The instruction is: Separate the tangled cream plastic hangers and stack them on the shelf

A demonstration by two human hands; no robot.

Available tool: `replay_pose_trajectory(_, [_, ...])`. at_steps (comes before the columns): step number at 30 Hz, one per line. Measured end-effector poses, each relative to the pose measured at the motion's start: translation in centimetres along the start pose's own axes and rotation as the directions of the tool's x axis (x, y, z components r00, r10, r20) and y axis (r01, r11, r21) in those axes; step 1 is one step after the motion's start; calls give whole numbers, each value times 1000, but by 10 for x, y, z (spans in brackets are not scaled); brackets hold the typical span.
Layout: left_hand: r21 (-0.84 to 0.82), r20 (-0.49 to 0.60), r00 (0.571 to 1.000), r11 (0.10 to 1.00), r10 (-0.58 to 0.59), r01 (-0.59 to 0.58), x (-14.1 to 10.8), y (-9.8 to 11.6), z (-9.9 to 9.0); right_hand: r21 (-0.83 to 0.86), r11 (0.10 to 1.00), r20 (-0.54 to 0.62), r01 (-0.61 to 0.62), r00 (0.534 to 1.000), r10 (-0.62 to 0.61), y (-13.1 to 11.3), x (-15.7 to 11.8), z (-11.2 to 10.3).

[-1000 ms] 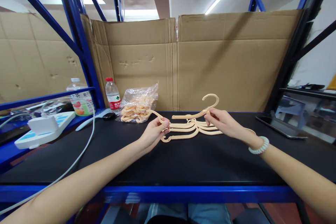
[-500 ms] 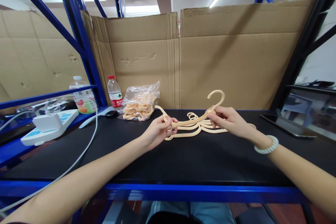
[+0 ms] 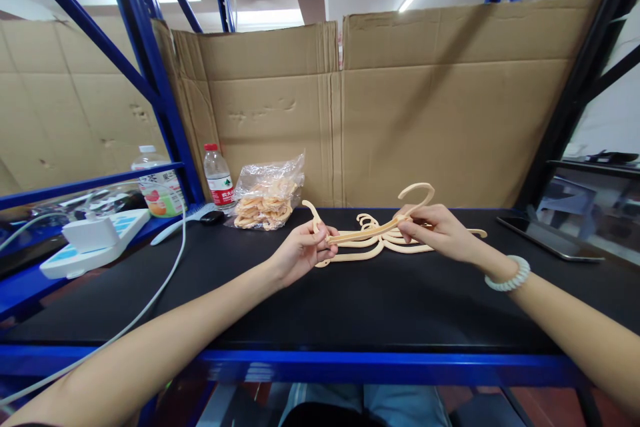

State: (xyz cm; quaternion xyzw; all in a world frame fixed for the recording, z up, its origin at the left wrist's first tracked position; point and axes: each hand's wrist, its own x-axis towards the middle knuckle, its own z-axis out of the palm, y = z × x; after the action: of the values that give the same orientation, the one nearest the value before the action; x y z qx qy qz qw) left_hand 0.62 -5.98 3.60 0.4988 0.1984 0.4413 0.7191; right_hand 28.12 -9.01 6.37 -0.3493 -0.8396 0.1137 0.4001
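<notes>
A cream-coloured clothes hanger point(image 3: 361, 236) is held above the black tabletop between my two hands. My left hand point(image 3: 305, 250) is closed, pinching the hanger's left end. From those fingers rises a slim curved cream piece point(image 3: 311, 208); how it joins the hanger is hidden by my fingertips. My right hand point(image 3: 434, 230) is closed on the hanger near the base of its hook, and the hook point(image 3: 419, 191) curves up above the fingers. Behind and below lie more cream hangers point(image 3: 363, 255) on the table, partly covered by the held one and my right hand.
A clear bag of cream hook-like pieces point(image 3: 267, 203) stands at the back left. Beside it is a red-capped water bottle point(image 3: 219, 180). Further left are a white power strip point(image 3: 95, 247) and cable. A dark tablet-like device point(image 3: 550, 240) lies at right. Cardboard point(image 3: 450, 113) walls the back.
The held hanger has rolled in my hands, so its hook tips over and looks flatter and lower. The curved piece at my left fingers has shifted slightly right.
</notes>
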Motion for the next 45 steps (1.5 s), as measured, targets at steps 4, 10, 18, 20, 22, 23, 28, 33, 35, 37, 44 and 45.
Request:
replay_pose_trajectory(4, [27, 41, 999, 1000, 12, -13, 0, -2, 0, 20, 1000, 7, -6, 1000, 6, -2, -1, 2])
replay_pose_trajectory(10, [63, 41, 999, 997, 32, -34, 1, -4, -2, 51, 998, -34, 35, 999, -33, -2, -2, 7])
replay_pose_trajectory(18, [115, 48, 996, 990, 78, -83, 2, -6, -8, 85, 994, -72, 66, 996, -60, -2, -5, 16])
replay_pose_trajectory(20, [120, 42, 995, 989, 87, -91, 1, -7, -8, 73, 994, -90, 77, 993, -70, -4, -6, 18])
replay_pose_trajectory(22, [120, 37, 995, 988, 96, -100, 1, -8, -8, 49, 994, -122, 96, 989, -89, -6, -7, 20])
replay_pose_trajectory(23, [119, 36, 994, 987, 103, -106, 0, -9, -8, 36, 994, -134, 104, 986, -98, -7, -8, 21])
replay_pose_trajectory(28, [112, -10, 991, 985, 136, -134, 1, -11, -10, 49, 993, -151, 105, 984, -96, -11, -10, 29])
replay_pose_trajectory(33, [111, -126, 980, 984, 154, -141, 4, -13, -10, 111, 993, -194, 40, 981, -18, -9, -8, 34])
replay_pose_trajectory(35, [112, -169, 974, 985, 148, -130, 4, -13, -8, 166, 986, -201, 2, 979, 32, -8, -8, 36])
replay_pose_trajectory(37, [116, -198, 969, 985, 146, -125, 4, -13, -7, 191, 981, -208, -26, 976, 67, -7, -7, 37])
replay_pose_trajectory(44, [116, -266, 955, 988, 132, -104, 3, -10, -3, 256, 963, -235, -80, 961, 142, -12, -6, 41])
replay_pose_trajectory(45, [109, -269, 955, 989, 126, -99, 3, -9, -2, 291, 952, -234, -94, 958, 166, -12, -5, 40])
